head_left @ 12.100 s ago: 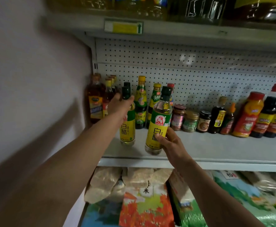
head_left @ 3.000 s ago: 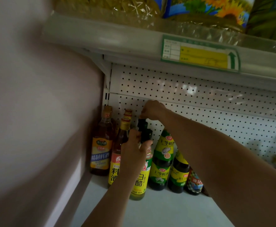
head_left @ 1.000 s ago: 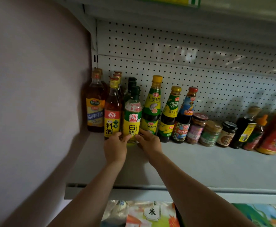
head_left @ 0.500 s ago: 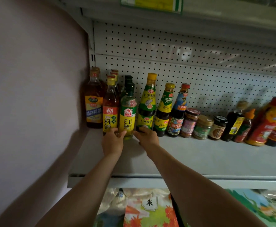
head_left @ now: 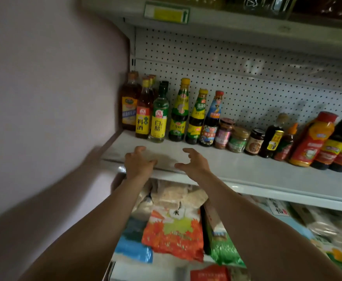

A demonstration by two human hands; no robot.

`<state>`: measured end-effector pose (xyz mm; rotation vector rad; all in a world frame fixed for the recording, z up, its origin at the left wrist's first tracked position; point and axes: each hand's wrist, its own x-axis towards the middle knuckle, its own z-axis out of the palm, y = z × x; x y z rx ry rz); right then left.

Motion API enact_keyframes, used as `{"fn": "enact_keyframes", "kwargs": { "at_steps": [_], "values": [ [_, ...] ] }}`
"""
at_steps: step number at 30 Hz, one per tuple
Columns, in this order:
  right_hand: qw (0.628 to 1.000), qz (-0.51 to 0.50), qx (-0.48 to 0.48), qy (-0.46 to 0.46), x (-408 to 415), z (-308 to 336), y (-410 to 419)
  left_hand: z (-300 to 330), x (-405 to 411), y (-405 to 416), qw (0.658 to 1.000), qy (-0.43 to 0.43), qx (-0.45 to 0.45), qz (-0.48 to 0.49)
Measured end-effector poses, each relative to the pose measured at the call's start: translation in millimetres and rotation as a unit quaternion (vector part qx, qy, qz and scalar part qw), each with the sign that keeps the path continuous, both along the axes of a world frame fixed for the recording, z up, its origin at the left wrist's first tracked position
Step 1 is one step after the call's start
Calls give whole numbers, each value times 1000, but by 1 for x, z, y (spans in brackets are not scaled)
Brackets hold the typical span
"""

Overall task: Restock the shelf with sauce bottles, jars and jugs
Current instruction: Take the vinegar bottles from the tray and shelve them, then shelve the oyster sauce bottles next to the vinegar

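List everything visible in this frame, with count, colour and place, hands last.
white vinegar bottle: front one clear with yellow label and green cap, more hidden behind; shelf, third column from the wall
cooking wine bottles: amber, yellow caps; two columns beside the wall, count unclear
green-labelled sauce bottles: two, yellow caps; right of the vinegar
blue-labelled bottle: one, red cap; next right
jars: three, pink, green and dark; mid shelf
dark and orange bottles: several; right end
shelf: one, white; pegboard behind
bagged goods: several, orange, green, blue; below
price tag: one, yellow; upper shelf edge
left hand: empty, over shelf front
right hand: empty, fingers loosely curled, over shelf front
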<state>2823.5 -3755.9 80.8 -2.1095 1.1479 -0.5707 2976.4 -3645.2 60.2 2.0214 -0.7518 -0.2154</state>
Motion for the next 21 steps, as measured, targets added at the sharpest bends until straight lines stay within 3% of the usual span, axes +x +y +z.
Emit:
{"fn": "enact_keyframes", "kwargs": {
  "at_steps": [8, 15, 21],
  "values": [
    [989, 78, -58, 111, -92, -41, 73, -45, -95, 89, 996, -9, 73, 40],
    [986, 113, 11, 120, -140, -97, 127, -88, -153, 162, 988, 29, 144, 51],
    [982, 104, 54, 145, -147, -142, 152, -129, -154, 189, 986, 54, 159, 25]
  ]
}}
